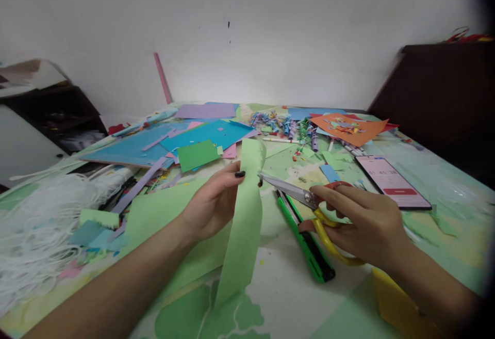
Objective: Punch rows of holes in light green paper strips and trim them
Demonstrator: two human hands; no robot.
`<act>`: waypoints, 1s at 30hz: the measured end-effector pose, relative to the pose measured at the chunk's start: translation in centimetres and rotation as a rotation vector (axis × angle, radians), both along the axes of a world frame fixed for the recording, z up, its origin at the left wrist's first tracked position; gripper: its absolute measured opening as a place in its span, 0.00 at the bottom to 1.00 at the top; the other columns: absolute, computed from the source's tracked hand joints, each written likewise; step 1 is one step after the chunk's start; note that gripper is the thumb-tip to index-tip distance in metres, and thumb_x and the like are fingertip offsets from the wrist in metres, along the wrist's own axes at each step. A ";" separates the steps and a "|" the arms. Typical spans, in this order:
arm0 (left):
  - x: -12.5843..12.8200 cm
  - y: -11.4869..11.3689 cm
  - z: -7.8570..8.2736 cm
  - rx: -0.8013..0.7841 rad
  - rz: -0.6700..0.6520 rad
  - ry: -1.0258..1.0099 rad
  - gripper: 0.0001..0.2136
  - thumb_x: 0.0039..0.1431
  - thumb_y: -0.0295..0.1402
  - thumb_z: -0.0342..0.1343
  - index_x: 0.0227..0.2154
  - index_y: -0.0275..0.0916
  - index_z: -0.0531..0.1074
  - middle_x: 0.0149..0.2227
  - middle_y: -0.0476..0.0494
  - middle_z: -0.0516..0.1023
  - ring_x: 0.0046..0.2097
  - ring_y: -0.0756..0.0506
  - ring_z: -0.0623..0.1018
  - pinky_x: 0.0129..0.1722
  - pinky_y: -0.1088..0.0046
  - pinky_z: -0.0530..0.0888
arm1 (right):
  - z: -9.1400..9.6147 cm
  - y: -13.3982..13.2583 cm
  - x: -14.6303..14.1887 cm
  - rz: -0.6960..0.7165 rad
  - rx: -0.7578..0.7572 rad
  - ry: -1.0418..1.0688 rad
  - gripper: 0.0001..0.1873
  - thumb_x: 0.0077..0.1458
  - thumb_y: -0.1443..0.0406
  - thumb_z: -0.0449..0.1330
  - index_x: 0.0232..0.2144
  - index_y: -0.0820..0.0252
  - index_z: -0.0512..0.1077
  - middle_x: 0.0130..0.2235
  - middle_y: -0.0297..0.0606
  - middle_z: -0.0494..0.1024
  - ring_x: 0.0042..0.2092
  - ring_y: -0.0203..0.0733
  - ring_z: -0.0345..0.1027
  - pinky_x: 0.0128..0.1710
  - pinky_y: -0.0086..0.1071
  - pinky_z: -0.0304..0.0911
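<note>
Head view showed the left hand (216,202) pinching a long light-green paper strip (244,215) between thumb and fingertips near its upper end, so that the strip stood almost upright above the table and curved down toward the person. The right hand (361,220) gripped a pair of steel-bladed scissors with yellow and red handles (309,202), its fingers closed through and around the loops; the blades pointed left, and the tip sat just at the strip's right edge, close to the left thumb. The step in hand looked like snipping into the edge of the strip. A clean snip would call for the paper to be kept taut and the blades brought square across the edge, clear of the thumb. Both forearms reached in from the lower corners, wrists raised off the map-patterned table surface (286,297). A green utility knife (305,241) lay just under the scissors, a smartphone with a lit screen (392,181) farther right, and a tangle of white cord (34,225) well to the left.
</note>
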State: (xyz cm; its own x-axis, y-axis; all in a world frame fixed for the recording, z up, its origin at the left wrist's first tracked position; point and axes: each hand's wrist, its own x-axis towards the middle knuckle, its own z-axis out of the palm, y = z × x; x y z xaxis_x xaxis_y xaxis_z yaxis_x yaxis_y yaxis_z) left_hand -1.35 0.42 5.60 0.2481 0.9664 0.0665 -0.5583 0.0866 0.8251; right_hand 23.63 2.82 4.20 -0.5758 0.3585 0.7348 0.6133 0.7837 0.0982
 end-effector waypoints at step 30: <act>0.2 0.4 -0.2 0.051 0.030 0.033 0.09 0.53 0.27 0.56 0.38 0.37 0.76 0.33 0.46 0.79 0.33 0.49 0.76 0.35 0.77 0.73 | 0.4 -0.7 -0.7 -0.019 -0.009 0.036 0.11 0.54 0.58 0.61 0.32 0.61 0.71 0.24 0.32 0.75 0.21 0.30 0.63 0.21 0.26 0.56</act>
State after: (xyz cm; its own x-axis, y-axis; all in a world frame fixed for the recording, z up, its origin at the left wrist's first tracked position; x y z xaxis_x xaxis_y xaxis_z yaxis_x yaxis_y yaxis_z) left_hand -1.18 0.82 5.38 0.2218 0.9691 0.1079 -0.5325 0.0276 0.8460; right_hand 22.93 2.15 4.61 -0.5421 0.3760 0.7515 0.6310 0.7728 0.0685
